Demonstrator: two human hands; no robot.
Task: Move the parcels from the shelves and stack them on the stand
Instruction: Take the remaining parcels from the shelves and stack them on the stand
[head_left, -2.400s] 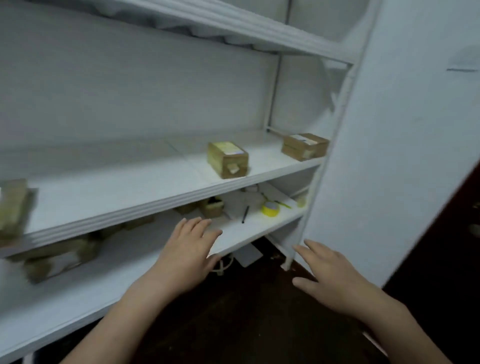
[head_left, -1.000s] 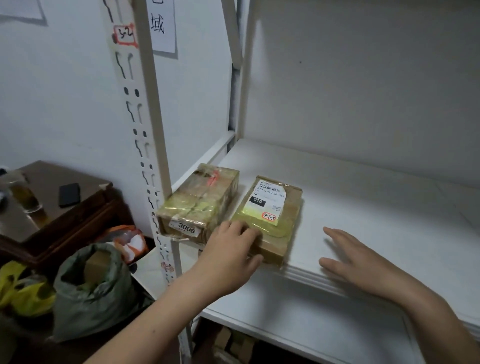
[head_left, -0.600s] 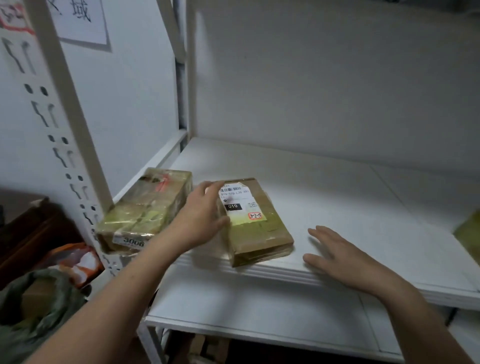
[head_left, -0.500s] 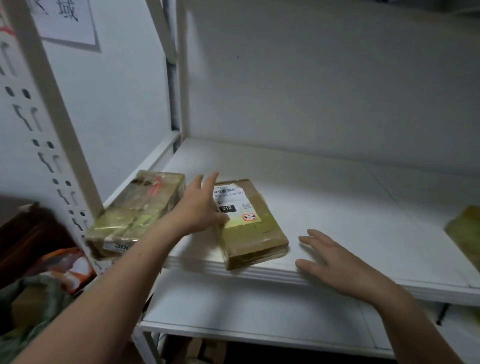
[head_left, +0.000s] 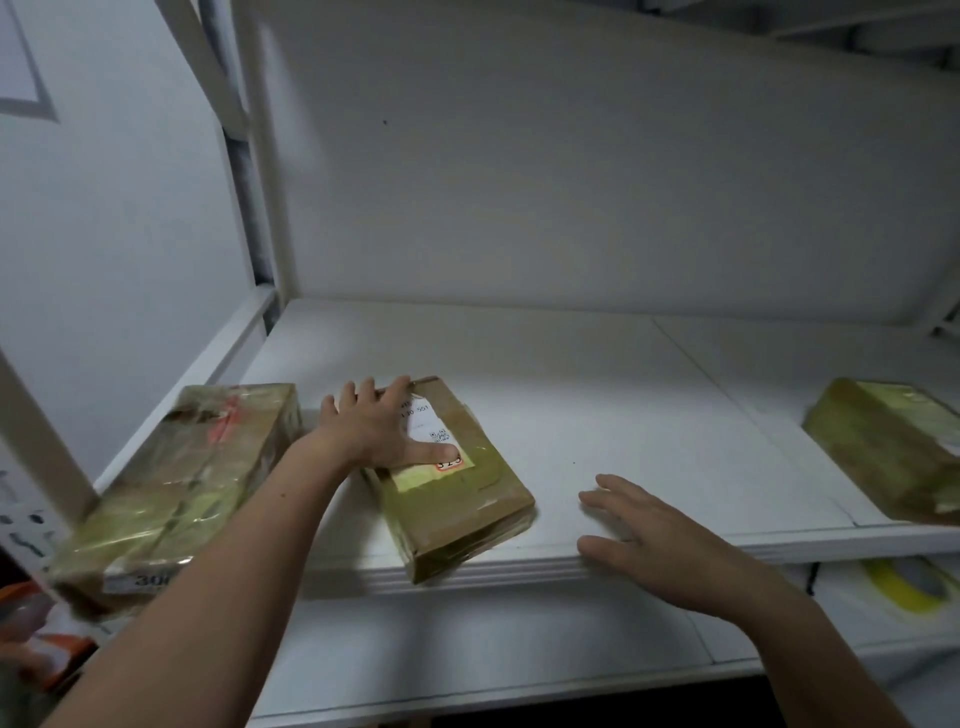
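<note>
Parcel (head_left: 457, 512) under flat left hand (head_left: 371, 431), right hand (head_left: 660, 545) spread nearby

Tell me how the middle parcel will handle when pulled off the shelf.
Probably stiff: the parcel shows crisp box edges. Its glossy tape wrap may be slippery under the left hand. Flat and low, it should slide rather than tip.

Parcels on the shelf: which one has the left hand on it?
The middle parcel, the one with the white label. The left hand lies on its top; no hand is on the left-end parcel or the far-right parcel.
</note>
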